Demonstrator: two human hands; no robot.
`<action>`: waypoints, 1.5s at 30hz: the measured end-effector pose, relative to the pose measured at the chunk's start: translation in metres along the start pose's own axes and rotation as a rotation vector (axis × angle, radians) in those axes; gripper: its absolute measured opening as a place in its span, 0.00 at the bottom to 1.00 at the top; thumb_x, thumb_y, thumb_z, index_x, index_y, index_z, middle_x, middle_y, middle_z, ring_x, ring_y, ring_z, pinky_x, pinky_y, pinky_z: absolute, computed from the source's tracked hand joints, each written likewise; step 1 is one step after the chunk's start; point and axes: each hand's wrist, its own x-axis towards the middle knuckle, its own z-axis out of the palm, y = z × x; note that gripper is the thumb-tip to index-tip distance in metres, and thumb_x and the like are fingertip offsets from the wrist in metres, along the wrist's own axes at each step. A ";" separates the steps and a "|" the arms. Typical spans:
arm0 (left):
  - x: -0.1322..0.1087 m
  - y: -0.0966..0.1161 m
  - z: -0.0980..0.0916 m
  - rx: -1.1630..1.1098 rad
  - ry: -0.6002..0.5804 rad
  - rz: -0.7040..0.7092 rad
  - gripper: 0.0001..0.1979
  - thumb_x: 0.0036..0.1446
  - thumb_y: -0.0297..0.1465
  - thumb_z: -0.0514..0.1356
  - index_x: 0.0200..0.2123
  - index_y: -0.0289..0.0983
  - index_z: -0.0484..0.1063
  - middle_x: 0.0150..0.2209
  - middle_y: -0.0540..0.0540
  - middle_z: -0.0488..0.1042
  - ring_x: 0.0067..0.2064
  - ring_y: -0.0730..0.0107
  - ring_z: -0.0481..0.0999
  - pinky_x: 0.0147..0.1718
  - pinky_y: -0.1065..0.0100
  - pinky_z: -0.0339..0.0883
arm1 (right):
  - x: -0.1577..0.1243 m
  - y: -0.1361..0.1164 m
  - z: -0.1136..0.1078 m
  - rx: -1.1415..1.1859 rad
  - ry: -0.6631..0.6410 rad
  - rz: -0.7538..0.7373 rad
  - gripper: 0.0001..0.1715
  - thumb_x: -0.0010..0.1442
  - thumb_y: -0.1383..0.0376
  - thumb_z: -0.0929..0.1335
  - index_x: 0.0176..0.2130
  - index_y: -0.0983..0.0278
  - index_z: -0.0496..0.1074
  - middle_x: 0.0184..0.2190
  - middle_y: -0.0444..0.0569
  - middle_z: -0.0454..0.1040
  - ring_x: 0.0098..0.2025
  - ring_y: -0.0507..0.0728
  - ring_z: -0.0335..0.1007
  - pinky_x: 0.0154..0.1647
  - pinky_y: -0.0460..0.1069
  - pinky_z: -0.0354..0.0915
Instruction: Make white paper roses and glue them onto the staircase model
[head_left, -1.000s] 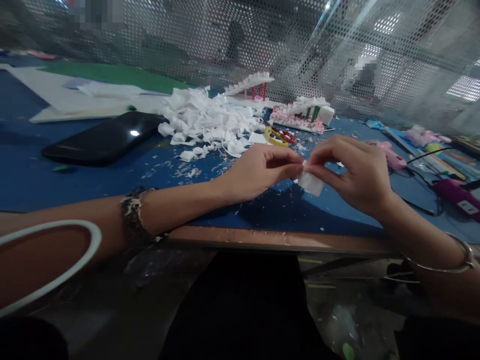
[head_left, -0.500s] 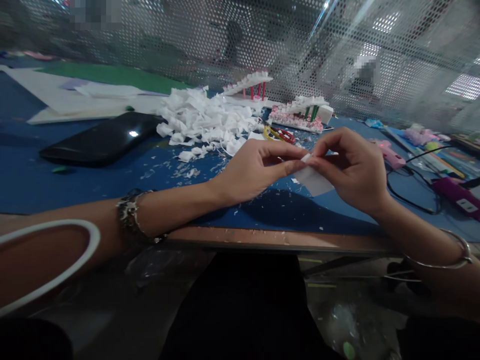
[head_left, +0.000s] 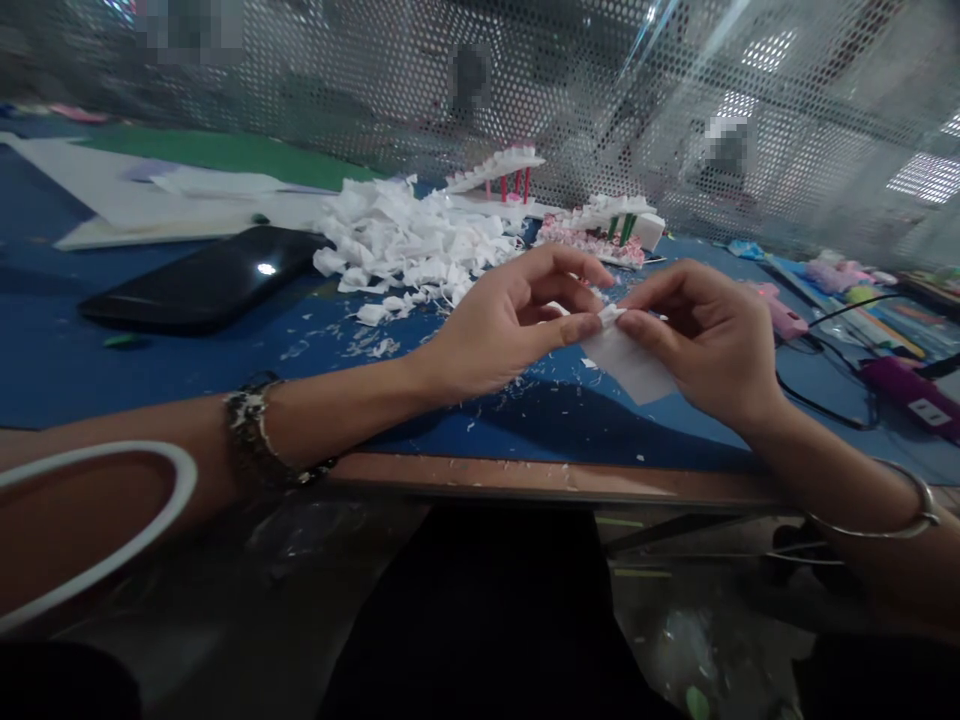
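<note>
A small white paper piece (head_left: 628, 360) hangs between both hands above the blue table mat (head_left: 225, 355). My left hand (head_left: 510, 325) pinches its top edge with thumb and forefinger, the other fingers lifted. My right hand (head_left: 705, 335) pinches the same edge from the right, fingers curled. A pile of white paper scraps (head_left: 409, 245) lies behind the left hand. Fine white shreds are scattered on the mat under the hands.
A black phone (head_left: 202, 285) lies at the left. White stepped paper models (head_left: 600, 225) stand at the back by a perforated screen (head_left: 570, 90). A pink tool (head_left: 780, 310), a purple device (head_left: 911, 390) and cables lie at the right. The table's front edge (head_left: 525, 478) runs below my wrists.
The paper piece has unfolded wider and hangs lower. My left hand's fingers have spread upward, and both hands have shifted slightly left.
</note>
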 end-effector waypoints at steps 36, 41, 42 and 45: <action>0.000 0.002 0.003 0.078 0.057 0.044 0.09 0.51 0.35 0.62 0.30 0.34 0.76 0.28 0.50 0.75 0.28 0.78 0.70 0.24 0.76 0.62 | -0.002 0.003 0.000 -0.085 -0.143 -0.166 0.22 0.52 0.62 0.72 0.45 0.58 0.64 0.29 0.39 0.69 0.31 0.48 0.69 0.36 0.45 0.71; 0.000 0.001 0.002 0.091 0.034 -0.001 0.13 0.50 0.38 0.63 0.30 0.32 0.76 0.27 0.47 0.75 0.27 0.77 0.70 0.24 0.75 0.62 | -0.004 0.002 -0.003 -0.349 -0.040 -0.304 0.12 0.57 0.67 0.68 0.43 0.57 0.69 0.35 0.41 0.74 0.35 0.49 0.72 0.40 0.47 0.72; -0.001 0.001 0.002 0.104 0.035 -0.014 0.14 0.51 0.38 0.62 0.30 0.32 0.76 0.27 0.47 0.74 0.27 0.77 0.70 0.24 0.74 0.62 | -0.004 0.001 -0.004 -0.402 -0.038 -0.340 0.11 0.58 0.68 0.68 0.42 0.57 0.70 0.35 0.42 0.74 0.35 0.50 0.72 0.41 0.47 0.72; 0.000 0.000 0.001 0.101 0.041 -0.033 0.13 0.51 0.39 0.62 0.30 0.33 0.76 0.27 0.48 0.74 0.27 0.77 0.70 0.25 0.74 0.61 | -0.003 -0.004 -0.008 -0.510 -0.051 -0.370 0.09 0.59 0.68 0.67 0.40 0.56 0.72 0.35 0.45 0.75 0.36 0.52 0.72 0.41 0.49 0.72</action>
